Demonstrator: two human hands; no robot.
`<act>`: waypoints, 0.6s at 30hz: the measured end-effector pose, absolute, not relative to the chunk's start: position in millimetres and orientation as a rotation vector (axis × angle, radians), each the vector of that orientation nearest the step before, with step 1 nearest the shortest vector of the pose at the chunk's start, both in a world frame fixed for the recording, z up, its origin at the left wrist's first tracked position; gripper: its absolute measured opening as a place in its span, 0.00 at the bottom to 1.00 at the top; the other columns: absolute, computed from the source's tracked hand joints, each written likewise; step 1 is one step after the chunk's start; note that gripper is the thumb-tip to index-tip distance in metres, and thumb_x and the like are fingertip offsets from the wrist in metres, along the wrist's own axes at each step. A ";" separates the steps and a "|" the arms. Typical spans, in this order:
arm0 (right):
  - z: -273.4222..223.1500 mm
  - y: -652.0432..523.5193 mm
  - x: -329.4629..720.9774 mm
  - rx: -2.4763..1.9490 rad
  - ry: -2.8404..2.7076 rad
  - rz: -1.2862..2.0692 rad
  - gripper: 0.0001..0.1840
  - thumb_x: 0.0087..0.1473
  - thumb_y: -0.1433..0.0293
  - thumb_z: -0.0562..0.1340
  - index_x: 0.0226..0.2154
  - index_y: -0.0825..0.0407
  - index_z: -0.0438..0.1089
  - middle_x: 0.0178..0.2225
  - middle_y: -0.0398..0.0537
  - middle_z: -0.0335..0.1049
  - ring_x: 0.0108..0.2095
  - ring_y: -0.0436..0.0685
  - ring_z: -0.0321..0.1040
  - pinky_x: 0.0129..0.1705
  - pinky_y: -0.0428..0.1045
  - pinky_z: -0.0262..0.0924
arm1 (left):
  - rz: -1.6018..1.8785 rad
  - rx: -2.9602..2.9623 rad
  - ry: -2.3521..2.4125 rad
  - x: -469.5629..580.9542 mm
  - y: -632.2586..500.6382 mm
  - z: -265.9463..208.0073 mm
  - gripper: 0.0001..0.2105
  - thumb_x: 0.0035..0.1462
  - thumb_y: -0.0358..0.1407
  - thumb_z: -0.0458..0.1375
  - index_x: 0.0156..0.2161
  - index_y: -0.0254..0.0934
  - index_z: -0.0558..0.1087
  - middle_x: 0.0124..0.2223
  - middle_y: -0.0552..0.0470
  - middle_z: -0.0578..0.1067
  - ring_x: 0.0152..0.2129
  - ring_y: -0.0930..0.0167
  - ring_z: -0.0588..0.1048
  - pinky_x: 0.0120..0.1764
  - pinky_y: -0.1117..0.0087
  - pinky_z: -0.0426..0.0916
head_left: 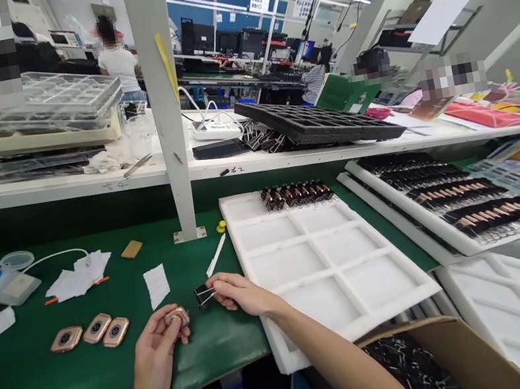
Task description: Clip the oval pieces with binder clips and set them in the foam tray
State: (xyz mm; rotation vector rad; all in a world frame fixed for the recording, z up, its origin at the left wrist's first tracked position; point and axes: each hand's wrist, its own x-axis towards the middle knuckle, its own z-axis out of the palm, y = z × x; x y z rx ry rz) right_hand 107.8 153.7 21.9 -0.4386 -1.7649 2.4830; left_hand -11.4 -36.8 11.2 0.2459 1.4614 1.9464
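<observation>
My left hand (pixel 159 346) pinches a rose-gold smartwatch case (pixel 178 315) above the green mat. Just to its right, my right hand (pixel 237 294) grips a black binder clip (pixel 203 296) by its wire handles. The clip and the watch case are apart. On the mat to the left lie three more watch cases (pixel 97 328), their dark round sensors facing up. Right of my right hand is a white foam tray (pixel 242 251) with a row of clipped pieces (pixel 297 194) in its far compartment.
Below my right forearm stands a cardboard box (pixel 446 339) full of binder clips. Another foam tray (pixel 464 239) at the right holds rows of clipped watch cases. A white pen (pixel 217 255), paper slips (pixel 157 286) and a shelf post (pixel 172 136) stand beyond my hands.
</observation>
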 end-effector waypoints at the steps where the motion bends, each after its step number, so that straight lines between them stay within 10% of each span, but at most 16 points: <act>1: 20.2 152.6 109.2 -0.434 -1.797 2.458 0.26 0.58 0.47 0.63 0.43 0.52 0.69 0.27 0.38 0.57 0.24 0.46 0.51 0.24 0.45 0.49 | 1.947 0.244 1.459 -11.6 -37.2 11.3 0.21 0.43 0.43 0.75 0.41 0.34 0.78 0.33 0.46 0.80 0.24 0.67 0.75 0.24 0.69 0.70; 18: 21.1 136.3 107.6 -0.440 -2.052 2.152 0.29 0.60 0.47 0.61 0.48 0.55 0.74 0.22 0.38 0.62 0.21 0.50 0.62 0.27 0.48 0.65 | 1.833 0.329 1.578 -11.5 -37.8 -6.9 0.24 0.40 0.44 0.76 0.42 0.33 0.81 0.34 0.43 0.83 0.25 0.64 0.80 0.30 0.66 0.77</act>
